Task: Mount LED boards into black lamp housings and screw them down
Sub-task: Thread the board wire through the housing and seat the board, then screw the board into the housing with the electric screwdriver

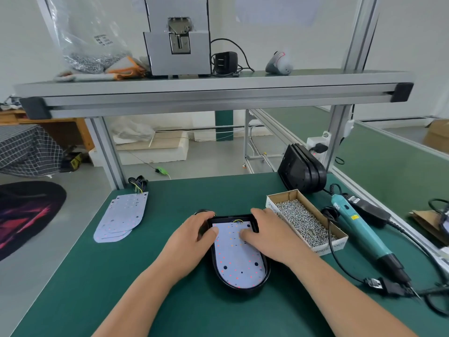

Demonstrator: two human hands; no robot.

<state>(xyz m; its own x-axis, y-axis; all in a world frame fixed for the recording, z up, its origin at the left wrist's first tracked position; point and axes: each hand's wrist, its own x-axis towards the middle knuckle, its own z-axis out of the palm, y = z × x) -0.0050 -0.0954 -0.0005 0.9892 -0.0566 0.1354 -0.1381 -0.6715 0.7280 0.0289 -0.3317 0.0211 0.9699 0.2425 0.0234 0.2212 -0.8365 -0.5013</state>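
Seating an LED board in its housing. The LED board [239, 259] lies inside the black lamp housing [243, 290], which rests on the green tabletop [158, 276] directly in front of the person. The board is a thin, pale sheet, probably light and fairly stiff, but liable to flex or scratch if pressed at its centre. It is best handled by its edges and bare margins, clear of the emitters and of the wires [237, 221] at its far end. The housing looks rigid and smooth and may slide on the mat unless steadied. The left hand [194, 235] wraps its fingers over the housing's far-left corner, thumb flat on the board. The right hand [264, 237] mirrors it at the far-right corner, thumb pressing the board's upper area. Both forearms reach in low and roughly parallel. No screw appears fitted yet. The box of screws [306, 220] and the electric screwdriver [359, 227] lie untouched to the right, and the spare boards [121, 217] are stacked to the left.
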